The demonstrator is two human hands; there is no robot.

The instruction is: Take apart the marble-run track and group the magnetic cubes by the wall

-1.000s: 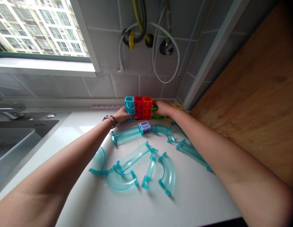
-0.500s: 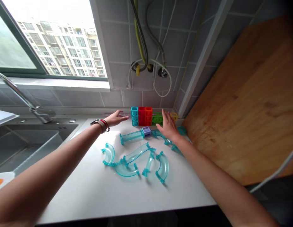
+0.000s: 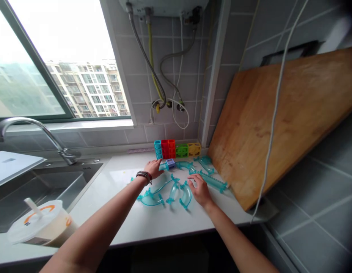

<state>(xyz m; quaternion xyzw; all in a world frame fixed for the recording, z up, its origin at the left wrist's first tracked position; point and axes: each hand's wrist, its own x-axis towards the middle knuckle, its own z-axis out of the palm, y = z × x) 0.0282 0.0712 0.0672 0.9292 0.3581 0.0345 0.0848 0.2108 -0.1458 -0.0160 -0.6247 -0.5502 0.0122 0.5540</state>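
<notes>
My left hand (image 3: 153, 169), with a dark watch on the wrist, is over the straight clear-teal track piece (image 3: 162, 166) and hides most of it. Its thumb and fingers are apart, and I see nothing held in them. A purple block (image 3: 170, 163) sits at that piece's right end. My right hand (image 3: 200, 190) hovers or rests just right of a curved teal track piece (image 3: 187, 195), fingers loosely bent and apart, holding nothing. Between the hands lies a short teal piece (image 3: 172, 190). Nearer my left wrist is another curved piece (image 3: 151, 200).
Cyan, red, green and yellow blocks (image 3: 172, 149) line the back wall. More teal tracks (image 3: 212, 182) lie at right, by a leaning wooden board (image 3: 272, 125) and hanging white cable (image 3: 274, 113). A lidded drink cup (image 3: 41, 223) stands beside the sink (image 3: 87, 170) at left.
My right hand has drawn back from the green and yellow blocks towards the near curved track. My left hand has shifted over the straight track. The view has tilted up and right.
</notes>
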